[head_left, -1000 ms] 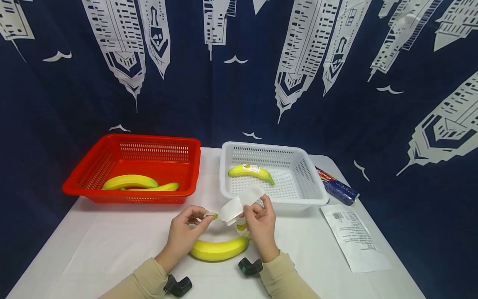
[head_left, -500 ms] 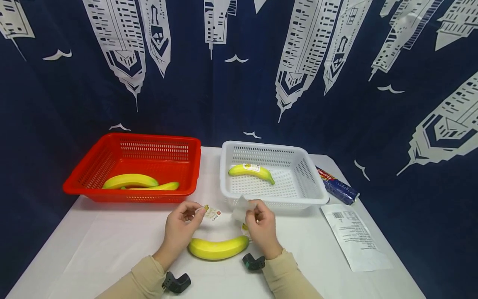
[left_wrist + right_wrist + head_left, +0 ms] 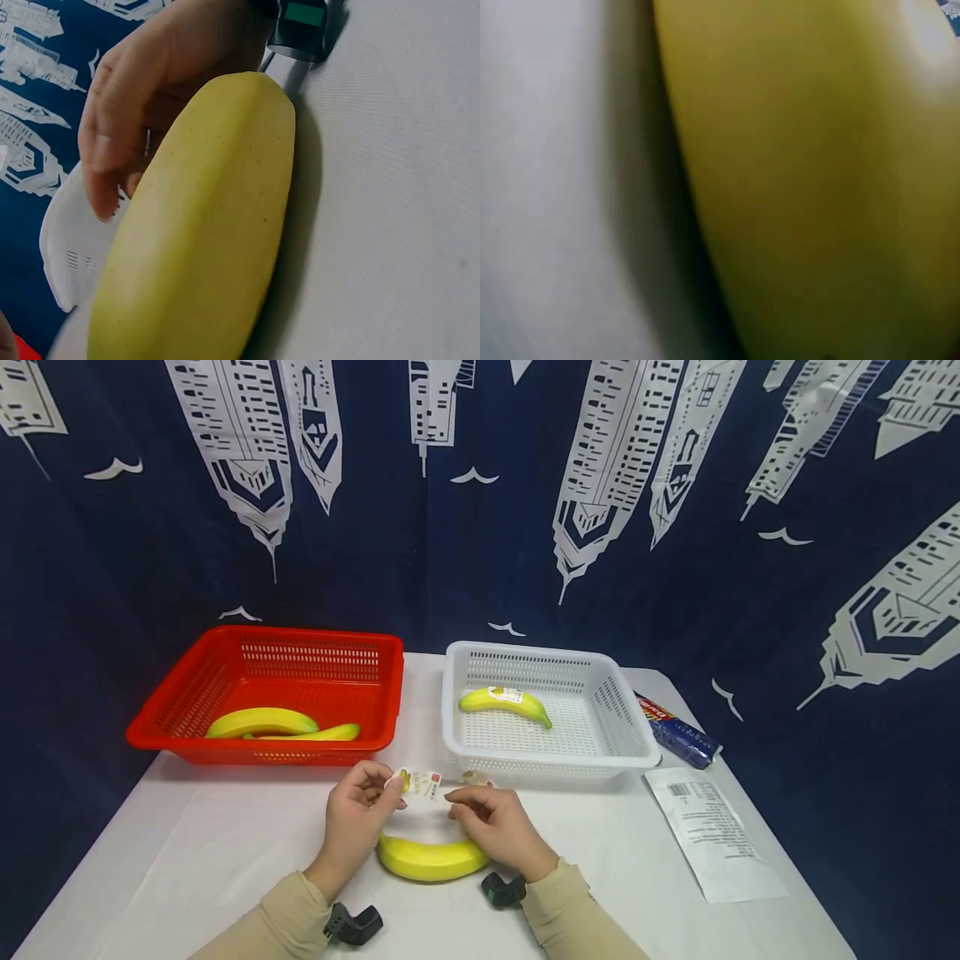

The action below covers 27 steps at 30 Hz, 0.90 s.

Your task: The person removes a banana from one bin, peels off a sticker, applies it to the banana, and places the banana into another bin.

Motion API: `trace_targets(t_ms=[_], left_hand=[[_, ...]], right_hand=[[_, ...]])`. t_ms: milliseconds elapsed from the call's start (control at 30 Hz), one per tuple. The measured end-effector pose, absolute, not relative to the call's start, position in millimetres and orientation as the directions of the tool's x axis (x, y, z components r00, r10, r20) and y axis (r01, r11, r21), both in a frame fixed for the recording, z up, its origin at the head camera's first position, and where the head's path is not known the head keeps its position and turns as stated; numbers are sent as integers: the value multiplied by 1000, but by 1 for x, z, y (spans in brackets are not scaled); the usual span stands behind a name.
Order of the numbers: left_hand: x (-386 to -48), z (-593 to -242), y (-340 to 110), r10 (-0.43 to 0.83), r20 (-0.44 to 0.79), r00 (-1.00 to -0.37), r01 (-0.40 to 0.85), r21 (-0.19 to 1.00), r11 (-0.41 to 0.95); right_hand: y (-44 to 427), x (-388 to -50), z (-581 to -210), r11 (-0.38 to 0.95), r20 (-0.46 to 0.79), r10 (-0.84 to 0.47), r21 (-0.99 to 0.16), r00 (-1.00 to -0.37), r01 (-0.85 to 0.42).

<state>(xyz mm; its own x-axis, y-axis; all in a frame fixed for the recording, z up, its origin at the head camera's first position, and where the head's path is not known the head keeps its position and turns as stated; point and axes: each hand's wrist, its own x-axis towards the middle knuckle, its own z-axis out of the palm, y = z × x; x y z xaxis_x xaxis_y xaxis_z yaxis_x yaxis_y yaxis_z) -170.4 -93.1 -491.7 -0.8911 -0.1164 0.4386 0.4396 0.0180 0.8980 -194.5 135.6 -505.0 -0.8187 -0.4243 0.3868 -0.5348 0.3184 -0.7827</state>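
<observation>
I assess this as a staged recording area, wider premises undeterminable from my feed: navy cloth [image 3: 480, 552] with an upside-down skyline print hangs behind a white-covered worktop [image 3: 210, 852]; black camera units [image 3: 356, 925] are wrist-worn.

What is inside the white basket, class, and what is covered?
A banana bearing a sticker lies in the white basket; the banana covers its own underside and anything beneath.

Right-hand grip [image 3: 498, 833] now turns leftward at lower centre of frame, fingertips closer to the sticker [image 3: 422, 784], whose printed face shows more fully, banana's [image 3: 429, 861] right tip newly covered, label strip [image 3: 477, 778] just a scrap behind.
</observation>
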Motion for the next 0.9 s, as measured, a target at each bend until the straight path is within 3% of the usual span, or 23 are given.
trace_targets(t_ms=[333,700,900], left_hand=[[-172,-499,-89,63,318,-946,322,943,86],[-174,-501,-91,212,276,-938,318,926,202],[-173,-501,-96,331,272,-904,387,851,356]], right_hand=[[137,-191,-501,70,391,-410,-888,-824,-455],[136,-193,-502,196,380,-398,-854,-835,-482],[137,-191,-499,222,352,-420,-854,-837,-471]])
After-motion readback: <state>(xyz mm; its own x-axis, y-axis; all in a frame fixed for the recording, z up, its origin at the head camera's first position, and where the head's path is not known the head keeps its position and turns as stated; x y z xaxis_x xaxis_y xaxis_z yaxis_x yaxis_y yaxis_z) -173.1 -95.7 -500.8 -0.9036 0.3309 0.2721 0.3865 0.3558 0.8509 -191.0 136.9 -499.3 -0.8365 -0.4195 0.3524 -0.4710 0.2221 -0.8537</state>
